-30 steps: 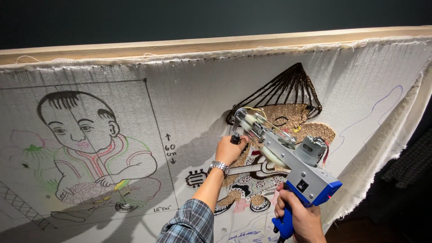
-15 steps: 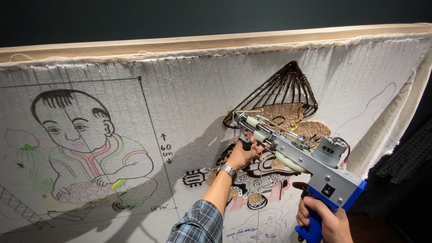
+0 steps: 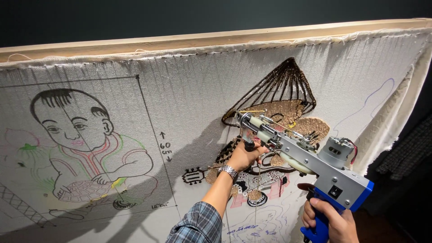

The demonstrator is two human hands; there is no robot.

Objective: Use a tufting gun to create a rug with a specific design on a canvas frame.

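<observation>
tufting gun (image 3: 306,157) before cloth (image 3: 189,90) | child drawing (image 3: 81,144) left | wooden frame (image 3: 180,42) above

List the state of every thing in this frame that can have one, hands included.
Blue and silver tufting gun: held in both hands, needle end at the cloth.
Left hand: closed on the gun's front black handle.
Right hand: closed on the blue rear grip.
White tufting cloth: stretched on the frame, partly tufted.
Wooden frame: upright, tilted in view.
Conical hat motif: tufted in dark yarn.
Child drawing: outlined only, untufted.

Wooden frame (image 3: 216,41) carries stretched white cloth (image 3: 189,90).
</observation>
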